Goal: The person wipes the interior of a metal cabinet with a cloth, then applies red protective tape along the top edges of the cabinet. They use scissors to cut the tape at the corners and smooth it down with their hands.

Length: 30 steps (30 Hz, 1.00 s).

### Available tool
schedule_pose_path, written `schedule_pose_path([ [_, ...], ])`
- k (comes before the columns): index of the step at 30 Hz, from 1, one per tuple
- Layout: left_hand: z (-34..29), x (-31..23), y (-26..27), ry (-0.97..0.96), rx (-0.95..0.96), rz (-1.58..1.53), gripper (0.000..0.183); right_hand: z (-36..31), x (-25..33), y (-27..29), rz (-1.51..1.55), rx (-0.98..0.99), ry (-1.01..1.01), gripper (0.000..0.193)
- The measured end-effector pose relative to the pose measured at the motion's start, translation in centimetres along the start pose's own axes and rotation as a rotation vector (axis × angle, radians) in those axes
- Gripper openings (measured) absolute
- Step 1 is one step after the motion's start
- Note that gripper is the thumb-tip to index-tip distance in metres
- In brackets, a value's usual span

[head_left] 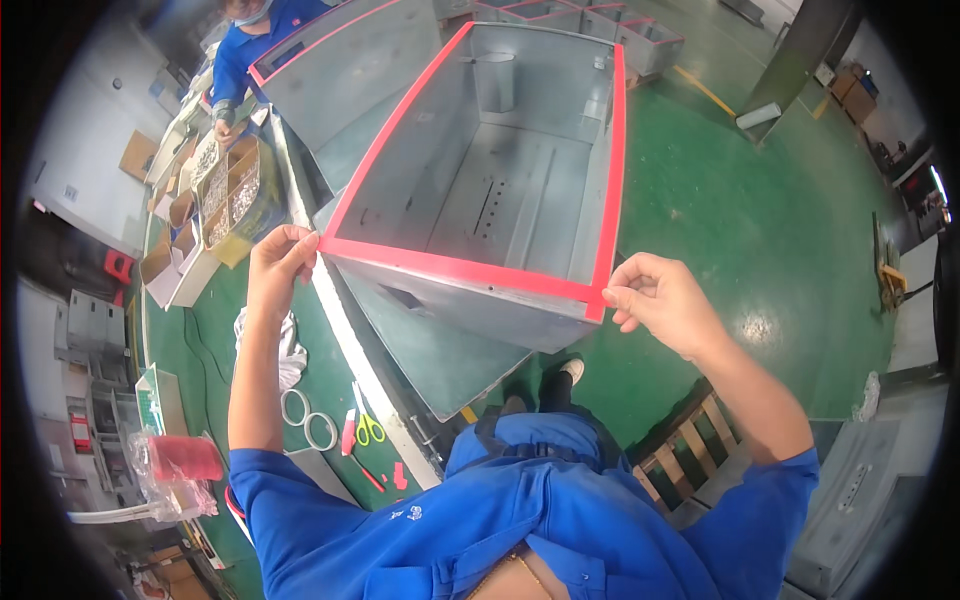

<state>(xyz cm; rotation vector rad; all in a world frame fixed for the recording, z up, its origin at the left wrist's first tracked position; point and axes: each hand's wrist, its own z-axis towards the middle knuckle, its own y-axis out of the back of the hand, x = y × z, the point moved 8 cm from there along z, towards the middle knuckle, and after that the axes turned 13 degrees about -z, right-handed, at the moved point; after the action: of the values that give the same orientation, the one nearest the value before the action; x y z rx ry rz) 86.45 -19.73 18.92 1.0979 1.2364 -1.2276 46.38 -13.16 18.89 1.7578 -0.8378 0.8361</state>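
Note:
A grey open-topped metal box [460,312] lies in front of me, its rim edged with red tape [460,268]. At the near left corner, my left hand [280,268] is closed, thumb and fingertips pinching the tape's end. My right hand [655,298] pinches at the near right corner, where the strip meets the side edge; its other fingers are curled. The near strip runs straight between both hands. Inside the box, a row of small holes shows in the floor, and a grey bracket-like part [494,82] stands against the far wall.
To the left, the green worktop carries scissors [368,428], tape rings [320,431], a white cloth [290,350] and a red roll in plastic [185,458]. Cartons of small parts [235,195] stand beyond. A co-worker [255,55] is beside another box [350,70]. A wooden pallet [690,445] lies right.

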Motion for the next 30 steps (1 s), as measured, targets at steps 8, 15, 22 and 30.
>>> schedule_pose_path([
  [8, 0.31, 0.32, 0.59, 0.020, -0.017, -0.008, 0.008, 0.14, -0.05, -0.29, -0.004, 0.039, -0.045, 0.008],
  [15, 0.51, 0.42, 1.01, 0.030, -0.015, -0.033, 0.009, 0.17, 0.17, -0.27, 0.011, 0.043, -0.012, 0.009],
  [22, 0.64, 0.50, 0.53, 0.044, -0.005, 0.008, 0.008, -0.03, 0.21, -0.01, 0.023, 0.013, -0.034, 0.010],
  [30, 1.03, 0.82, 0.64, 0.050, -0.012, 0.004, 0.008, 0.14, -0.03, -0.52, -0.176, 0.103, -0.037, 0.013],
])
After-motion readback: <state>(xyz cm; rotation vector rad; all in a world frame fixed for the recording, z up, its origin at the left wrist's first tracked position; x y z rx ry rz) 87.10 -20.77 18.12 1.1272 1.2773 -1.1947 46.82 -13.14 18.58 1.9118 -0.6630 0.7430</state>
